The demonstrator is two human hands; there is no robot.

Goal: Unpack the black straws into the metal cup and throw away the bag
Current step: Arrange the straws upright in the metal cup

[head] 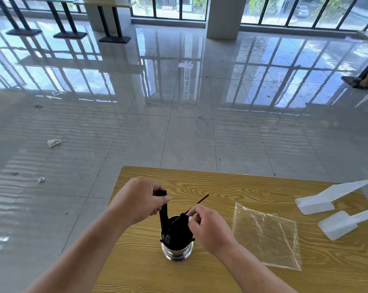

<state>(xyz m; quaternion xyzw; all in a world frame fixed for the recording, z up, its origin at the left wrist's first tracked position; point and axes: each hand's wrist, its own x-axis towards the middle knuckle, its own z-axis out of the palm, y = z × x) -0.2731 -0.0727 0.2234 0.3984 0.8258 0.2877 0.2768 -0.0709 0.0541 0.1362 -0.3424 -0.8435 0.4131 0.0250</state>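
A wood-grain counter (252, 193) fills the lower centre and lower right of the frame, with glossy grey floor tiles (136, 134) beyond it and to its left. Crumpled scraps of paper (54, 142) lie on the floor at left, and dark table bases (70, 34) stand in the upper left, before the tall windows (168, 7) along the top edge. At the right of the frame, two white foam pieces (331, 199) lie on the counter, one above the other. Between them and the cup lies the clear plastic bag (267, 235), flat and apparently empty, just right of the right hand, touched by neither hand.

The metal cup (176, 248) stands upright on the counter at lower centre, its mouth dark with black straws (175, 233); the right hand partly hides its right rim.

The left hand (141, 199), above and left of the cup, has its fingers (160, 200) curled tight around a bundle of black straws, whose upper ends poke out above the fist while the lower ends reach into the cup.

The right hand (208, 227), just right of the cup's mouth, pinches a single straw (198, 203) between thumb and fingertips; that straw slants up to the right, its lower end over the cup. The other fingers are loosely bent.
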